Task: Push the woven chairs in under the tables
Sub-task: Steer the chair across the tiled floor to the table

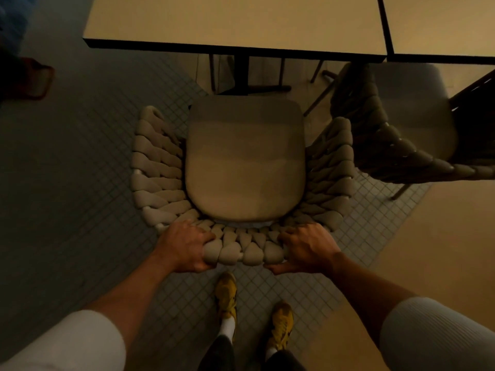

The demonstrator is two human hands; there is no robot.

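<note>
the floor [67, 183] is small grey square tile, giving way to a plain tan surface at the right. two pale tables with dark edges stand side by side at the top: the left table [235, 22] straight ahead on a dark pedestal, the right table [442, 22] touching or just beside it. the woven chair [158, 167], with thick beige braided sides and back, stands facing the left table, short of its near edge, so the seat is wholly out from under the top. its seat cushion [245, 162] is plain beige. a second woven chair [375, 124], blurred, sits at an angle to the right, its seat partly under the right table. the left hand [184, 246] grips the back rim of the near chair at its left end, fingers curled over the braid and thumb beneath. the right hand [305, 246] holds the same rim at its right end in the same way. both sleeves are pushed up the forearms. two yellow shoes [226, 293] stand on the tile just behind the chair
</note>
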